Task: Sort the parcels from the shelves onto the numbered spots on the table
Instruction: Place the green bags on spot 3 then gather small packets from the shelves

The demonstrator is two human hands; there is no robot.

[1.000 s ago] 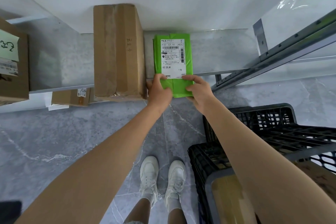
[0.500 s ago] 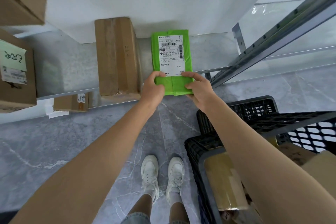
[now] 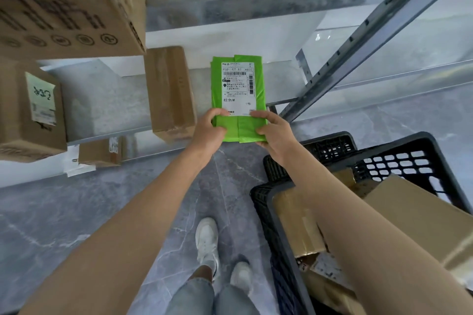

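Observation:
A flat green parcel with a white shipping label is held out in front of me over the front edge of the grey metal shelf. My left hand grips its near left corner and my right hand grips its near right corner. Thumbs lie on top, fingers underneath. Just left of it a long brown cardboard box lies on the same shelf. No numbered table spots are in view.
A big carton sits on the shelf above at upper left. A labelled box and a small box lie further left. A slanted shelf upright crosses right. A black crate with cardboard parcels stands at my right.
Both hands have drawn the green parcel out from the shelf toward me and lifted it slightly. The view has risen, bringing the upper shelf's carton into sight.

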